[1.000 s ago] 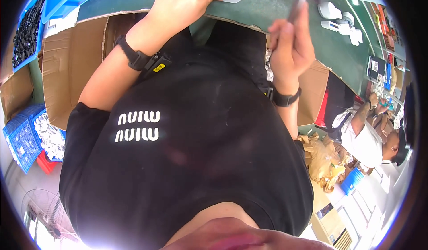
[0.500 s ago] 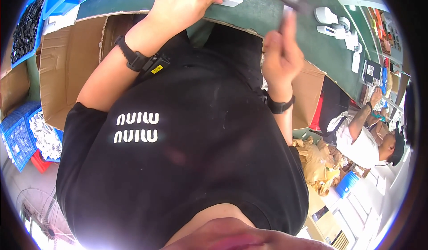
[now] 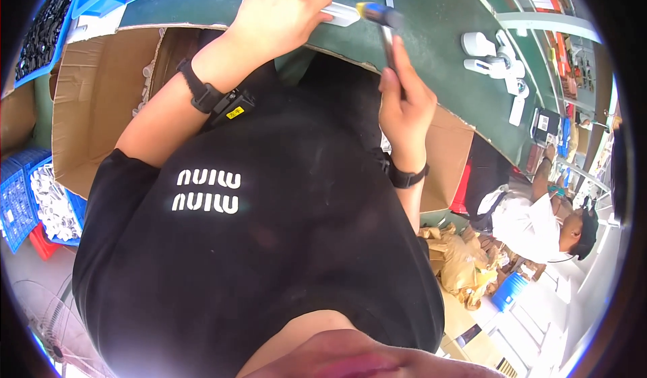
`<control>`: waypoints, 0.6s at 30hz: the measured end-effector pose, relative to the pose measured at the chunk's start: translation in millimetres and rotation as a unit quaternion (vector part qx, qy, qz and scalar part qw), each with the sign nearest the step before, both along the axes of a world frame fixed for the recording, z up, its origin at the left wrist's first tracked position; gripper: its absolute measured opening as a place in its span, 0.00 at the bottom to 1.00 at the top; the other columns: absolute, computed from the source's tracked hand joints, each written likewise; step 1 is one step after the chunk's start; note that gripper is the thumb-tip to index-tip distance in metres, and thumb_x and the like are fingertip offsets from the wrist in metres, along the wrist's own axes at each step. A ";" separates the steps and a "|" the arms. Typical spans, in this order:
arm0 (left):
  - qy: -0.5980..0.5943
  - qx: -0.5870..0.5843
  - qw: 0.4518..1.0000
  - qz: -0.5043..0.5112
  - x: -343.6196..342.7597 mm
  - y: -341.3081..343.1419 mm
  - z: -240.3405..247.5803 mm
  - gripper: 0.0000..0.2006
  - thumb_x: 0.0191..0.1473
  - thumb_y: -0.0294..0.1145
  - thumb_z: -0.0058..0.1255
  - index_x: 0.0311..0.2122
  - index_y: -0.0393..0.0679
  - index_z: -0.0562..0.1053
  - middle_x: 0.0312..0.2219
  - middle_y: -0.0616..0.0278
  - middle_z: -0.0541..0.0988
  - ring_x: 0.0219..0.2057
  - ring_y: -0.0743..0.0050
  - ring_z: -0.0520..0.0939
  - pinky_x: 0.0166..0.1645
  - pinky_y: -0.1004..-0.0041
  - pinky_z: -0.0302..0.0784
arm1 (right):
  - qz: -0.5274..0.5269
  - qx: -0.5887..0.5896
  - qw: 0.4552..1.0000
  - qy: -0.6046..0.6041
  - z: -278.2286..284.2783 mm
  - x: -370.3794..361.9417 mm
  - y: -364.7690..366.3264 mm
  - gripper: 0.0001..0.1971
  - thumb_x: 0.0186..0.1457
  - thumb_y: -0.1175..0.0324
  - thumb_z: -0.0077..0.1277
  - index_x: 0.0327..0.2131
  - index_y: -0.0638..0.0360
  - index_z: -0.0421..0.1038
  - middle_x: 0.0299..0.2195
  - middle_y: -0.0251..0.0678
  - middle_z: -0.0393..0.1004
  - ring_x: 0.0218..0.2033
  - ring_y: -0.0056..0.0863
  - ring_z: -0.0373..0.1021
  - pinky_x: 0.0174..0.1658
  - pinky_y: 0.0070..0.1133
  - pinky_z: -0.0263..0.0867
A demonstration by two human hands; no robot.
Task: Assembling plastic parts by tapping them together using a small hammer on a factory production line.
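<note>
Right hand (image 3: 408,105) curled round hammer (image 3: 383,15)

A head-worn fisheye looks down closely over the torso (image 3: 269,243) and workbench (image 3: 441,44).

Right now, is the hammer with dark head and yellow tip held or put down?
Held: the right hand grips the hammer by its handle.

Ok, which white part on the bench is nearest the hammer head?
The white part jutting out rightward from the left hand, beside the hammer head. The clustered white parts lie farther off, toward the bench's right edge.
</note>
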State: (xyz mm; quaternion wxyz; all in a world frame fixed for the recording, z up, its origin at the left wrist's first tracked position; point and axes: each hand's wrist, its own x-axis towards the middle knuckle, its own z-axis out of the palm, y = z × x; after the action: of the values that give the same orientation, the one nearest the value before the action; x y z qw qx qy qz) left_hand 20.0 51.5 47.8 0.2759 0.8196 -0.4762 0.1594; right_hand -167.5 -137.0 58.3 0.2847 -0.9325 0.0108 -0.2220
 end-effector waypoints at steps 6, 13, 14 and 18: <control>-0.050 0.081 0.993 -0.070 10.7 3.4 -0.8 0.14 0.52 0.25 0.60 0.46 0.45 0.81 0.44 0.61 0.81 0.48 0.57 0.82 0.51 0.61 0.80 | -0.066 0.213 0.972 -0.070 -11.4 -15.4 -5.7 0.26 0.68 0.79 0.50 0.68 0.62 0.67 0.27 0.30 0.76 0.26 0.15 0.68 0.34 0.16 0.68; -0.041 -0.009 0.992 -0.121 7.7 41.0 6.0 0.09 0.48 0.22 0.58 0.36 0.40 0.82 0.55 0.58 0.78 0.58 0.53 0.77 0.62 0.56 0.74 | 0.041 0.155 0.983 -0.086 -31.4 -17.2 -3.4 0.26 0.63 0.85 0.51 0.64 0.61 0.72 0.30 0.36 0.79 0.26 0.22 0.72 0.35 0.19 0.71; -0.003 -0.017 0.995 -0.099 9.4 44.4 2.7 0.10 0.46 0.23 0.60 0.37 0.40 0.82 0.55 0.58 0.78 0.58 0.52 0.77 0.61 0.57 0.75 | 0.054 0.109 0.989 -0.080 -30.7 -13.8 -3.6 0.26 0.62 0.85 0.52 0.63 0.60 0.73 0.30 0.37 0.79 0.26 0.23 0.72 0.35 0.19 0.71; 0.108 -0.061 0.991 0.050 0.8 44.2 -7.7 0.09 0.55 0.26 0.63 0.42 0.40 0.80 0.52 0.53 0.80 0.47 0.46 0.83 0.50 0.58 0.81 | 0.073 0.087 0.992 -0.054 -18.9 1.6 -2.6 0.27 0.60 0.85 0.53 0.63 0.59 0.74 0.31 0.38 0.80 0.25 0.25 0.73 0.36 0.20 0.71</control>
State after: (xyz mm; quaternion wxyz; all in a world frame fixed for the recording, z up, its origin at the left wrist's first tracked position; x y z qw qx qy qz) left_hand 20.8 95.7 40.1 0.3664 0.8365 -0.3918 0.1124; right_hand -165.9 -139.6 39.4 0.3800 -0.8891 -0.0535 -0.2494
